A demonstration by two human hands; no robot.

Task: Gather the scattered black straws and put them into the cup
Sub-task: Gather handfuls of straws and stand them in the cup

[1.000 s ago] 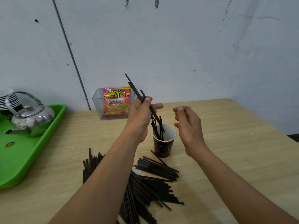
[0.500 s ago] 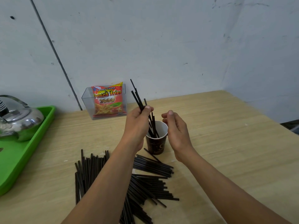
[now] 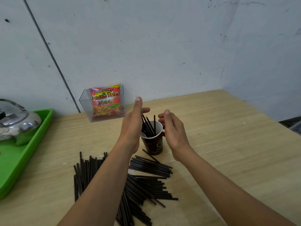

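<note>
A dark brown paper cup (image 3: 154, 144) stands on the wooden table, and several black straws (image 3: 149, 126) lean inside it. My left hand (image 3: 132, 126) hovers just left of the cup's rim with its fingers spread, holding nothing. On the cup's right side my right hand (image 3: 172, 129) is loosely curled and empty. Many more black straws (image 3: 146, 180) lie scattered on the table in front of the cup, partly hidden under my left forearm.
A clear plastic box with a French Fries snack packet (image 3: 105, 103) stands against the wall behind the cup. A green tray (image 3: 24, 154) holding a steel kettle (image 3: 16, 123) sits at the left. The table (image 3: 228, 152) meets walls at back and right.
My left hand has let go of the bunch of straws, which now stand in the cup, and its fingers have spread. My right hand has stayed close beside the cup.
</note>
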